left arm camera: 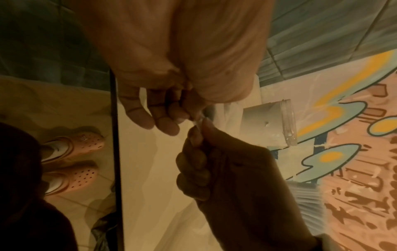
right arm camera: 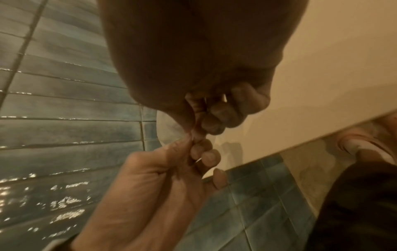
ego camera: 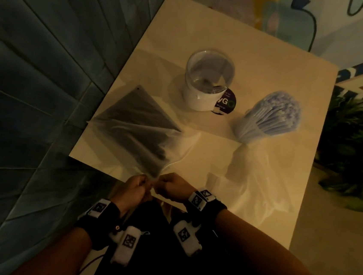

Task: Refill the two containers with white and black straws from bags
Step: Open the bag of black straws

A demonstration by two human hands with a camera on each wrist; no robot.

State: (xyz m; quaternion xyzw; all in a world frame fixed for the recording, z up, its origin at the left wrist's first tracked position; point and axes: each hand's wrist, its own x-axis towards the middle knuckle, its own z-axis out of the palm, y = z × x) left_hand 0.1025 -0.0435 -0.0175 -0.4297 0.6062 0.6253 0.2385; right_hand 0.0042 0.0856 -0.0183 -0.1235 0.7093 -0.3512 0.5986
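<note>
A clear bag of black straws (ego camera: 136,128) lies on the left of the cream table (ego camera: 273,64), its mouth end reaching the near edge. My left hand (ego camera: 145,183) and right hand (ego camera: 161,183) meet there, each pinching the bag's thin plastic edge (left arm camera: 198,121) between thumb and fingers, knuckles nearly touching. In the right wrist view the two pinches (right arm camera: 196,137) sit side by side. A white container with a clear top (ego camera: 206,81) stands at the table's middle, only a few dark straws inside. A second container packed with white straws (ego camera: 272,117) stands to its right.
An empty, crumpled clear bag (ego camera: 254,181) lies on the table's near right. A round purple sticker (ego camera: 225,104) sits by the white container. Teal tiled wall (ego camera: 36,77) is at the left, a plant (ego camera: 354,144) at the right, pink clogs (left arm camera: 79,161) under the table.
</note>
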